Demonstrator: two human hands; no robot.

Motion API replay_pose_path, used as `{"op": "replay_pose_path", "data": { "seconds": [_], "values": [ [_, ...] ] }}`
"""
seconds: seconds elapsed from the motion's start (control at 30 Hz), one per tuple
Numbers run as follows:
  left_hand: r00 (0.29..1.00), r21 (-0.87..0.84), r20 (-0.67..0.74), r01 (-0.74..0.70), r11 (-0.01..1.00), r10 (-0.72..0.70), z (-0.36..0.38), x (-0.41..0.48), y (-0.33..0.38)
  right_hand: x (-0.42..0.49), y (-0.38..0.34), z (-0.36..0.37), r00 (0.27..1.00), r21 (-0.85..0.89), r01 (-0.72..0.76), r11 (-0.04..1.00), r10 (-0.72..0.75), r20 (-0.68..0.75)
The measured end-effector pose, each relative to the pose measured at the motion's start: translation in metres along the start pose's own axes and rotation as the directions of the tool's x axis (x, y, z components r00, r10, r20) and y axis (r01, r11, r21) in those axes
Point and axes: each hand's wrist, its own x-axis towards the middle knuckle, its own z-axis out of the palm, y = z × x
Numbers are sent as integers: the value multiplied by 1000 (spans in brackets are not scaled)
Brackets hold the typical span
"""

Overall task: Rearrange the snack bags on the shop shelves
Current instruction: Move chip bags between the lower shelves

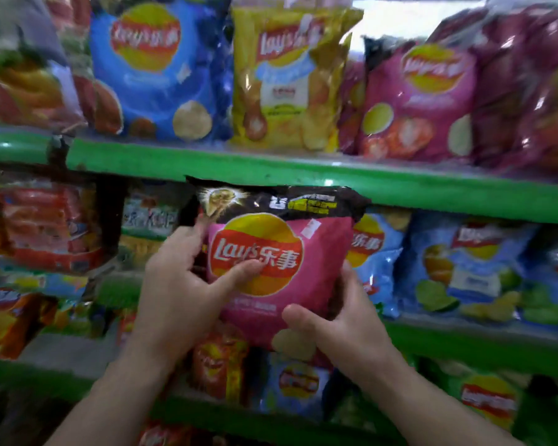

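Note:
A pink Lay's bag with a black top (316,252) is held upright in front of the middle shelf, just under the upper green shelf edge (432,185). My left hand (181,281) grips its left side, thumb across the logo. My right hand (339,320) holds its lower right corner, thumb on the front. On the upper shelf stand a blue bag (155,75), a yellow bag (287,82) and a pink bag (422,101).
Light blue bags (464,268) fill the middle shelf to the right. Red and orange packs (45,226) sit at the left. An orange bag (219,362) and a blue bag (297,384) stand on the lower shelf below my hands, with green bags (487,403) at the lower right.

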Motion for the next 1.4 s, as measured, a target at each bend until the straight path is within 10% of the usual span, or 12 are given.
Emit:
{"op": "replay_pose_path", "data": {
  "seconds": [0.3, 0.67, 1.03, 1.4],
  "values": [
    [976, -218, 27, -204, 954, 215, 46, 47, 74, 16, -88, -98, 962, -4, 76, 997, -74, -262],
    [987, -268, -36, -160, 950, 156, 70, 101, 96, 111, -169, -184, 790, -61, 288, 956, -273, -549],
    [980, -94, 14, -196, 976, 198, 102, 144, 123, 152, -151, -209, 932, -155, -110, 982, 47, -359],
    [974, 105, 167, -171, 980, 152, 183, 156, 137, 94, -140, -218, 821, -684, 101, 722, -449, -352]
  ]
}}
